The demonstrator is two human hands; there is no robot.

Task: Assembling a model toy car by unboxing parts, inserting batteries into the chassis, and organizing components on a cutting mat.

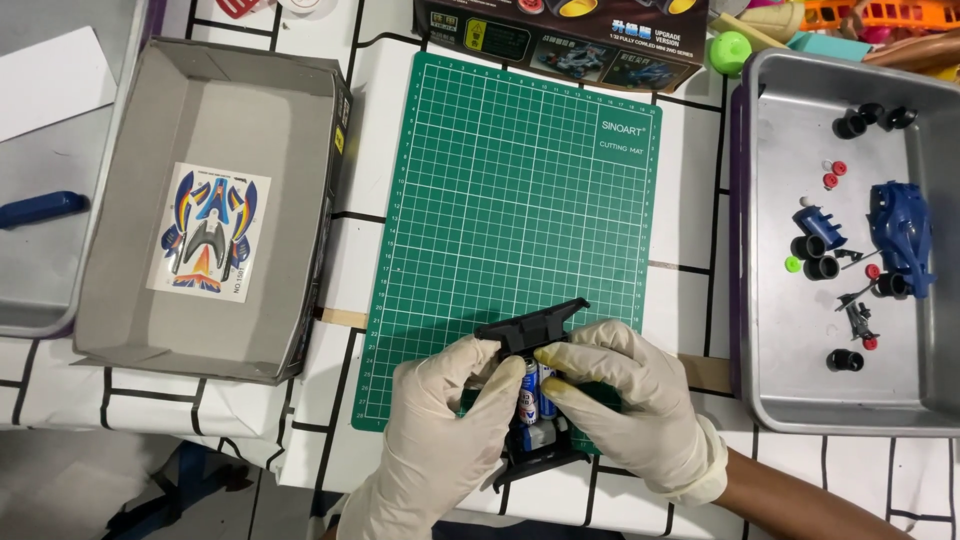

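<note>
Both of my hands wear pale latex gloves and hold a black toy car chassis over the near edge of a green cutting mat. My left hand grips the chassis from the left side. My right hand grips it from the right, with fingers lying across the top. Two blue and white batteries sit side by side in the chassis between my hands. The rear of the chassis is partly hidden by my palms.
An open grey cardboard box with a sticker sheet lies to the left. A metal tray on the right holds a blue car body, black wheels and small parts. A printed kit box lies beyond the mat.
</note>
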